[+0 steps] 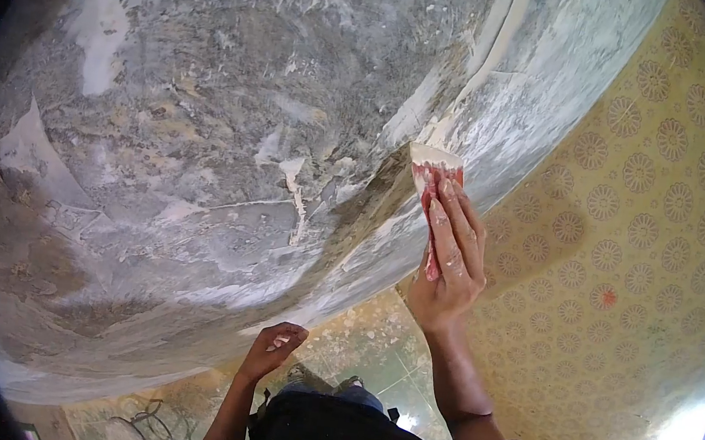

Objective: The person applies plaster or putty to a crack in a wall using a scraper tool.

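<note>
My right hand [453,261] is closed around a putty knife [438,171] with a red, plaster-smeared handle and a wide pale blade. The blade's edge lies at the patchy grey wall [234,122], close to the corner, where a pale strip of filler [496,42] runs upward. White smears cover my right fingers. Lower down, my left hand [275,348] hangs near the bottom of the wall with its fingers curled in. Some whitish stuff shows at those fingers, and I cannot tell whether it is a held piece or smears.
A yellowish wall with round flower motifs [643,233] stands to the right. Below, the tiled floor [394,357] is spattered with pale debris, and dark coiled cables [152,427] lie at lower left. Bright light glares at lower right.
</note>
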Demonstrator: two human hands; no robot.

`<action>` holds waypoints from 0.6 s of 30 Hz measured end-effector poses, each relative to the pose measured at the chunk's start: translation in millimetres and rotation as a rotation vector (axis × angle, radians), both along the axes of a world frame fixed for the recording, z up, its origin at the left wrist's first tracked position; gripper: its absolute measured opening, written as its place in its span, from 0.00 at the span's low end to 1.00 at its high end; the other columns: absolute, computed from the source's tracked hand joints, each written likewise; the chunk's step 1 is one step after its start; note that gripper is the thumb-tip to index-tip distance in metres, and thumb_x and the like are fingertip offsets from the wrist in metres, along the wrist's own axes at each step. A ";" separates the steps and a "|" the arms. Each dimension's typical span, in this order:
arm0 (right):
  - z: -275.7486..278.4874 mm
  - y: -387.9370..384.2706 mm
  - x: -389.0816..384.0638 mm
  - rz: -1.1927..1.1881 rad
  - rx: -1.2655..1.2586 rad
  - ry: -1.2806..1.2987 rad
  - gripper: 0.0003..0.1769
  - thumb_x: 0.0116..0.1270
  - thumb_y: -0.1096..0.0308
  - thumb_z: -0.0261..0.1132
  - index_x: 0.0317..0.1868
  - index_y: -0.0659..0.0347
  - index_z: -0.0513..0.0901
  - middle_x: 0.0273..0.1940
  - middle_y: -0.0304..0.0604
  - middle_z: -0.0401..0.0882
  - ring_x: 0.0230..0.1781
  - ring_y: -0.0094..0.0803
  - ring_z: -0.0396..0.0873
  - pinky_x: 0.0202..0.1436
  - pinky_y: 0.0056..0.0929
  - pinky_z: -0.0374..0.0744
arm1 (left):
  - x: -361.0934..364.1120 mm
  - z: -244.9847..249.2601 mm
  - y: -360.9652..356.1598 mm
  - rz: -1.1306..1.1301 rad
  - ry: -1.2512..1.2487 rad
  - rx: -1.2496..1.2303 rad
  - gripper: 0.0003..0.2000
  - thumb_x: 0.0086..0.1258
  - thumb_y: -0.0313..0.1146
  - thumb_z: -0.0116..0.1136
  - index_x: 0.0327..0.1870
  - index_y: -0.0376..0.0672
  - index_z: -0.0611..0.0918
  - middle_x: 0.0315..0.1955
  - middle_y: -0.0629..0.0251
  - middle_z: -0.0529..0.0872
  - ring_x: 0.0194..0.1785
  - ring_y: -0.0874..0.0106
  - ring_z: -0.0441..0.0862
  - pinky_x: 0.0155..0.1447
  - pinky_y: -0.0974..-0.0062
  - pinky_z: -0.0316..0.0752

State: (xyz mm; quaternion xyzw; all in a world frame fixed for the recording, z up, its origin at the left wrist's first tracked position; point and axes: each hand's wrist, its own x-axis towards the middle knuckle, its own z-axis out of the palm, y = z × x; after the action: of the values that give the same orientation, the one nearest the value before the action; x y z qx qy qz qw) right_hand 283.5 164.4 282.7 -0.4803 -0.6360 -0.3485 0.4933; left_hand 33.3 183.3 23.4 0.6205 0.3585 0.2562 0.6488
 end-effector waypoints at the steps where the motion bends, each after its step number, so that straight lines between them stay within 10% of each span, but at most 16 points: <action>1: -1.3 0.2 -0.8 -0.002 -0.008 0.000 0.19 0.71 0.75 0.64 0.61 0.59 0.85 0.63 0.51 0.83 0.65 0.51 0.80 0.67 0.43 0.76 | 0.2 -0.5 -0.1 0.001 -0.013 0.014 0.12 0.77 0.39 0.65 0.47 0.37 0.88 0.39 0.66 0.89 0.45 0.75 0.83 0.50 0.72 0.76; 18: -18.6 -0.6 -15.6 0.056 -0.068 0.107 0.25 0.67 0.80 0.62 0.65 0.62 0.82 0.68 0.56 0.78 0.68 0.54 0.76 0.71 0.45 0.72 | 2.5 1.9 -5.0 0.015 -0.003 0.056 0.15 0.76 0.42 0.66 0.48 0.38 0.87 0.38 0.65 0.90 0.44 0.76 0.85 0.48 0.75 0.77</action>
State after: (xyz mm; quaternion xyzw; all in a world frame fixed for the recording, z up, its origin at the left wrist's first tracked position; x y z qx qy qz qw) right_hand 267.9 163.8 264.1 -0.4967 -0.6334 -0.2865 0.5196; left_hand 35.8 178.3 25.3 0.6355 0.3547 0.2718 0.6296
